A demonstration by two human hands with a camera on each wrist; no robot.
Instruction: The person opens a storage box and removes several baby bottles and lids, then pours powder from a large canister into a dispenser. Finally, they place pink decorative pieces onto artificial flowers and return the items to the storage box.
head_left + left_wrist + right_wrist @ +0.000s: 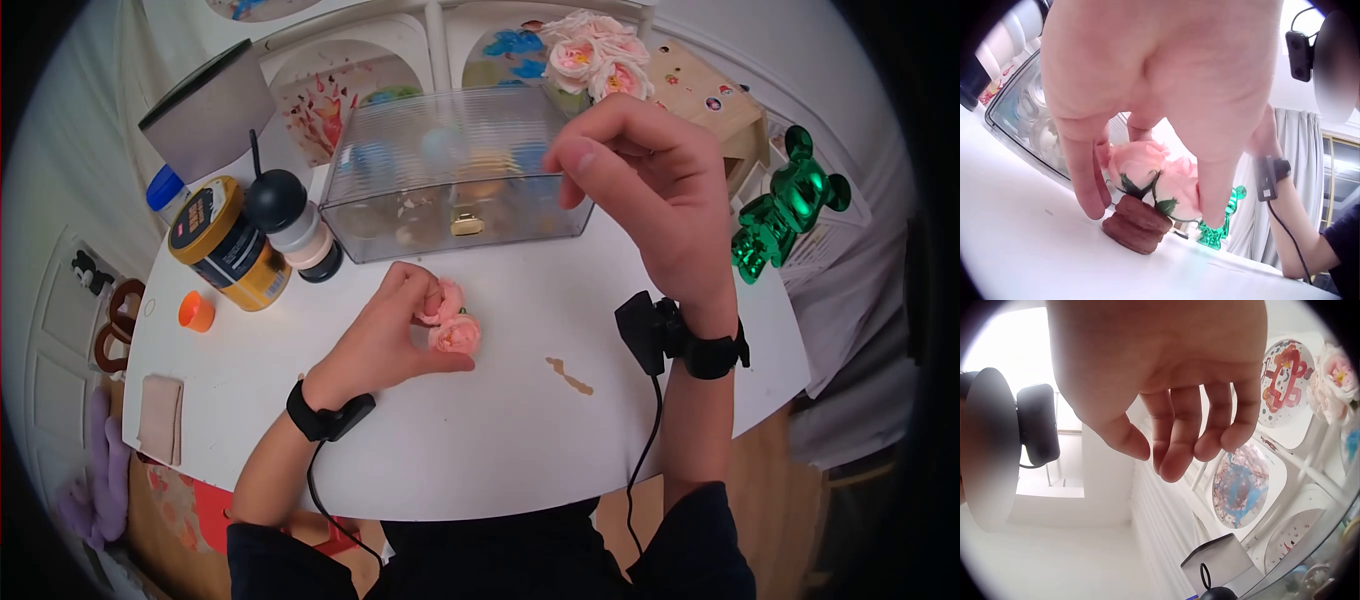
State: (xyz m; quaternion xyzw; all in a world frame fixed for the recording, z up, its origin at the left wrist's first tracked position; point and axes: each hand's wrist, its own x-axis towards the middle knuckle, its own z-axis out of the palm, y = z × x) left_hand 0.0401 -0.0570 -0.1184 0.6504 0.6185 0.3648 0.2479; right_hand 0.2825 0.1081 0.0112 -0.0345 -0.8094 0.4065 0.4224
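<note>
Two small pink roses point(455, 337) stand near the middle of the white table. My left hand point(375, 335) curves round them, thumb on the near side. In the left wrist view that hand point(1160, 81) holds the roses point(1138, 164) between thumb and fingers, with green sepals below the petals and a lumpy brown base point(1137, 226) on the table under them. Raised above the table's right side, my right hand point(660, 180) has loosely bent fingers; the right wrist view shows the hand point(1166, 381) with nothing in it.
Behind the roses stands a clear lidded box point(380, 225). Left of it are a dark bottle point(277, 200), a yellow-black tub point(235, 255), an orange cup point(197, 312) and a folded cloth point(161, 420). A thin brown strip point(569, 376) lies right; a green figure point(790, 200) stands far right.
</note>
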